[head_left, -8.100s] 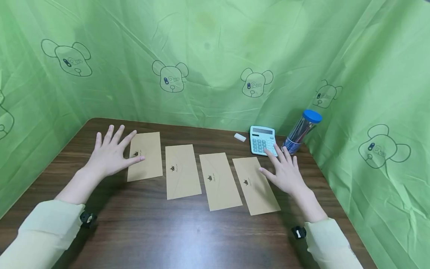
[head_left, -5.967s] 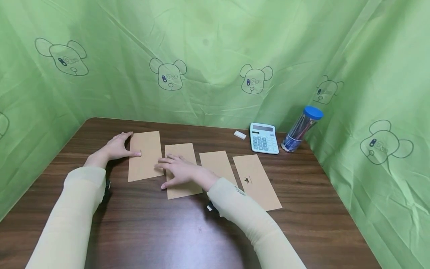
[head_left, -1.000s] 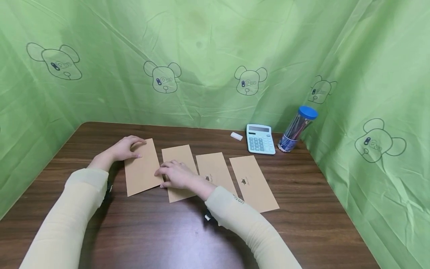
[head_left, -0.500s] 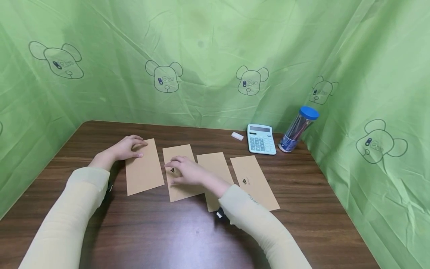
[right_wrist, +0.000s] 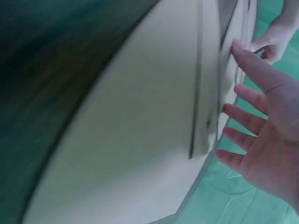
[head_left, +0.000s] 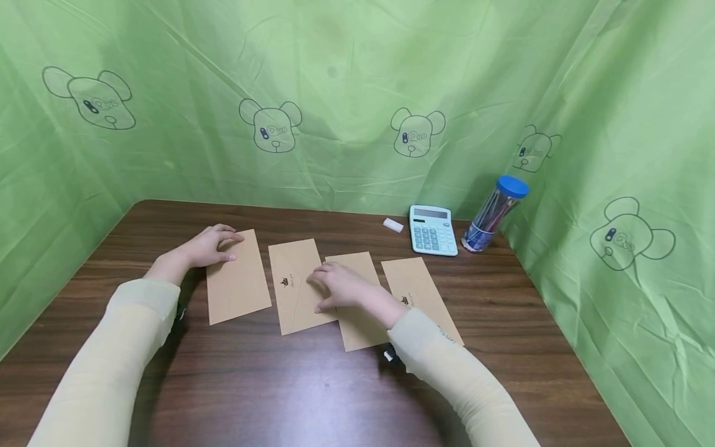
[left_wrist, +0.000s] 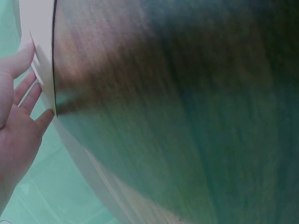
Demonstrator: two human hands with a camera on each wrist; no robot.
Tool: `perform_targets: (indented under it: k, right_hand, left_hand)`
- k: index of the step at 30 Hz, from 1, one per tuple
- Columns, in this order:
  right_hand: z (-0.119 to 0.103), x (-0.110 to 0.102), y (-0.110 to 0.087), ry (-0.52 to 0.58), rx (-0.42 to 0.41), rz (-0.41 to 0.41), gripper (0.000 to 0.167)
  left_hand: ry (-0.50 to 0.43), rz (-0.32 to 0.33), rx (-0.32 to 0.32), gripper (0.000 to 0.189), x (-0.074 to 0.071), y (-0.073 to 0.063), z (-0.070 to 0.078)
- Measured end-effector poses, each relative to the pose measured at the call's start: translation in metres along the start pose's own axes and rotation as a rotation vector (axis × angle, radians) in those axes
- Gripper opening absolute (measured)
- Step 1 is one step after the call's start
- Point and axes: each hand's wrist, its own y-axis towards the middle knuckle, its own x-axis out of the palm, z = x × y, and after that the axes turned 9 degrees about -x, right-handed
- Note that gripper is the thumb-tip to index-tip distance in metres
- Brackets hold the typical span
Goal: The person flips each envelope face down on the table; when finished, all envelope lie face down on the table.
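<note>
Fingers (right_wrist: 246,120) parted: left hand (head_left: 208,246) on leftmost envelope (head_left: 239,287), right hand (head_left: 344,286) over third (head_left: 359,328).

The envelopes (head_left: 240,285) before me: paper, smooth, matt. Tabletop (head_left: 251,388): wood-grained, smooth, glossy where light pools. Curtain (head_left: 335,49): thin, creased sheet, faint sheen; cloth or plastic, I can't tell. Calculator (head_left: 429,239): smooth plastic. Jar (head_left: 493,211): clear, shiny, plastic-looking. My sleeves (head_left: 112,354): matt cloth, lightly wrinkled.

The envelopes (head_left: 237,282) are looking light brown, some showing black crowns (head_left: 284,282); the table (head_left: 279,397) is showing dark brown stripes, the green curtain (head_left: 344,56) is showing bear faces (head_left: 274,130), the calculator (head_left: 433,248) is looking light blue
</note>
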Motion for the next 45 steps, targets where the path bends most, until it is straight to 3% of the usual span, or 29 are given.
perform_targets:
  k: [10,16,22,26,38,45]
  right_hand:
    - [0.0,0.002,-0.001,-0.008,-0.004,-0.028,0.064]
    - [-0.001,0.004,-0.002,0.007,0.011,-0.044,0.065]
    - [-0.002,0.004,-0.002,0.008,0.015,-0.043,0.065]
    - [-0.003,0.003,-0.003,-0.004,0.02,-0.045,0.065]
    - [-0.002,0.004,-0.003,-0.027,0.024,-0.048,0.065]
    - [-0.001,0.006,-0.003,-0.029,0.016,-0.041,0.065]
  left_hand:
    - [0.026,-0.001,0.0,0.045,-0.009,0.006,0.007]
    - [0.109,0.032,-0.01,0.049,-0.007,0.018,0.038]
    - [0.117,0.017,0.01,0.058,0.006,0.031,0.074]
    - [0.146,-0.01,0.044,0.059,0.015,0.035,0.088]
    - [0.132,0.02,0.087,0.043,0.025,0.038,0.088]
    - [0.132,-0.004,0.07,0.037,0.024,0.041,0.092]
